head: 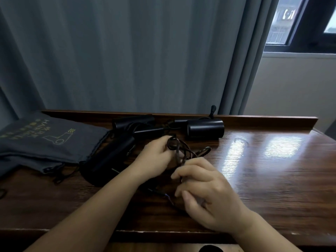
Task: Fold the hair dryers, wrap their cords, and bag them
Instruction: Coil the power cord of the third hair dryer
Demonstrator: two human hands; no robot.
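Cord (pixel 183 151) loops at frame centre, gripped by left hand (pixel 154 159); right hand (pixel 203 188) pinches it; bench (pixel 263 170) beneath.

Dim room; daylight enters from the window (pixel 298 20) at two o'clock, glaring on the table (pixel 263 148); edges bow, hands blur.

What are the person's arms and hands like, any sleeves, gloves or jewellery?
Both forearms are bare as far as the picture shows, with no sleeves in view. The left hand and right hand wear no gloves, and no rings, watch or bracelet show.
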